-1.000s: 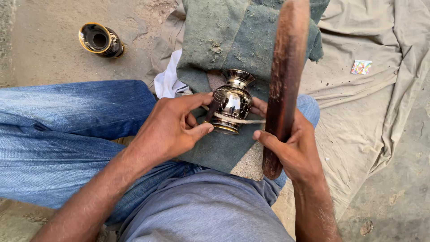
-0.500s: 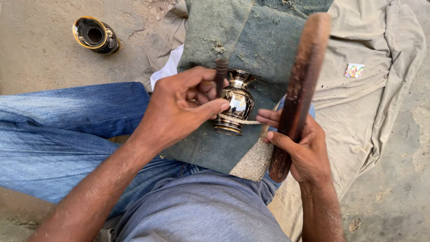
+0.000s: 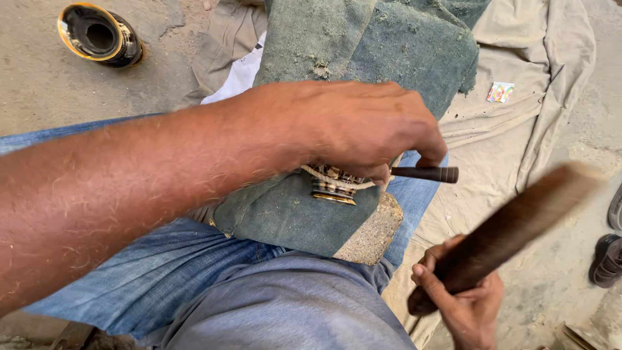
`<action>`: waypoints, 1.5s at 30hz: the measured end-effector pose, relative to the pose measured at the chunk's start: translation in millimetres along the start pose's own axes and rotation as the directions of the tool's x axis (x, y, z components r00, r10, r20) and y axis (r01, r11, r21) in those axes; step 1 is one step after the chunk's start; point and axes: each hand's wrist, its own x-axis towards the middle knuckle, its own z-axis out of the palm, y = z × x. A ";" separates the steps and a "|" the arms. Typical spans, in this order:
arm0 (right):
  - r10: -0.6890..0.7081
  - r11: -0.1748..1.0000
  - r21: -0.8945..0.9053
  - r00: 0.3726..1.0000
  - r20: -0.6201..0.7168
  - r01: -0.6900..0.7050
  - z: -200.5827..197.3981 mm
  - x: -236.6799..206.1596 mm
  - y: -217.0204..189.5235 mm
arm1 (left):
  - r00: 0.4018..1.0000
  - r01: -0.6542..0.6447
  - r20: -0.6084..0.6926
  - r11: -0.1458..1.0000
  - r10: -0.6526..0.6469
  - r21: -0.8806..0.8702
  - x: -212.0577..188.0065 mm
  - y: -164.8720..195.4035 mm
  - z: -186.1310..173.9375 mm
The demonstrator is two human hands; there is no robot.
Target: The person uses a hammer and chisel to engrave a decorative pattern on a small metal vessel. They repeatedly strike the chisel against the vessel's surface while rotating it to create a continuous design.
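Open cloth [image 3: 518, 129] is seen right of the stone [image 3: 372, 233]. A dark punch [image 3: 424, 174] is pinched by the left hand [image 3: 363, 126], apparently over a small pot [image 3: 334, 185]. A blurred wooden bat [image 3: 505, 230] is gripped by the right hand [image 3: 463, 304].

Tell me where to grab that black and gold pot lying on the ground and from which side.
Take the black and gold pot by its gold rim, coming from its open mouth side. It lies tipped on bare ground with the wide mouth facing the camera, so fingers could likely hook inside with the thumb outside; the rounded glossy body looks harder to pinch.
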 end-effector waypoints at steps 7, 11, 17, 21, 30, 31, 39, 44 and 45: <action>0.086 0.977 -0.184 0.991 -0.106 -0.105 22.6 -26.0 21.7 | 0.967 0.084 0.243 0.996 -0.078 -0.011 0.8 -0.7 -10.7; -0.063 0.976 -0.217 0.987 -0.147 0.030 30.5 -29.6 21.5 | 0.984 0.002 0.175 0.998 0.010 -0.066 -1.7 3.4 -14.9; -0.153 0.964 -0.251 0.951 -0.269 0.084 29.7 -30.5 17.7 | 0.977 -0.002 0.214 1.000 0.006 -0.022 -0.4 3.4 -14.5; -0.142 0.938 -0.341 0.961 -0.238 0.054 21.6 -26.5 15.8 | 0.981 -0.029 0.192 1.000 0.030 -0.006 -3.3 0.4 -12.5; -0.077 0.997 -0.032 0.970 -0.230 0.071 7.3 -13.3 -17.8 | 0.996 -0.086 0.010 0.994 0.087 -0.071 -17.5 -6.8 -8.3; -0.031 0.992 0.109 0.966 -0.258 0.061 5.3 -10.5 -23.6 | 0.993 -0.106 -0.057 0.985 0.098 -0.139 -20.4 -7.5 -7.2; -0.047 0.989 -0.142 0.993 -0.106 0.032 -28.9 17.5 -68.3 | 0.956 -0.111 -0.286 0.981 0.061 -0.161 -45.3 -12.9 0.8; -0.007 0.820 -0.573 1.000 0.000 0.006 -40.7 34.3 -81.9 | 0.963 0.029 -0.256 0.978 -0.083 -0.206 -50.5 -10.5 4.6; 0.041 0.753 -0.657 0.999 0.011 -0.024 -40.8 37.3 -83.8 | 0.954 0.056 -0.274 0.974 -0.117 -0.221 -51.3 -7.9 5.9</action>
